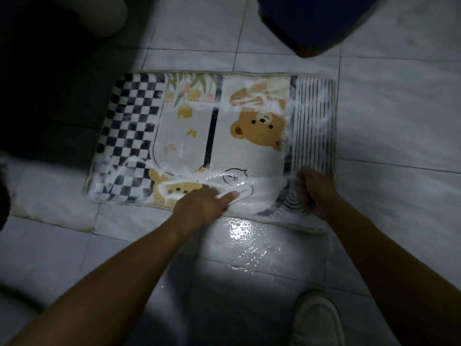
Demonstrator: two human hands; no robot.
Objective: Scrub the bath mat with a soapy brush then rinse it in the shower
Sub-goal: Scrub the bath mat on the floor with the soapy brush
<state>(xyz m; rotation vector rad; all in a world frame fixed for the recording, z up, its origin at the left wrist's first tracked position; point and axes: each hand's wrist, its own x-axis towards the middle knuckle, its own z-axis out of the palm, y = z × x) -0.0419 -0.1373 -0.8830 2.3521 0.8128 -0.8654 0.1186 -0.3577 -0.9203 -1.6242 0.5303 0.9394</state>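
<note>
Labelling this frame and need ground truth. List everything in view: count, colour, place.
bath mat: one, white with black checks, stripes and brown bears, on the floor at centre, near edge bunched
foam: streaks, white, on the mat, mostly the right end and near side
tiled floor: pale grey-white, all round the mat
puddle: one, shiny, on the tiles by the mat's near edge
blue object: one, dark blue, top right, cut off, maybe a tub
pale rounded object: one, off-white, top left in shadow, cannot tell what
shoe: one, white, bottom right
left hand: grips the mat's near edge, middle
right hand: grips the near edge at the striped end
</note>
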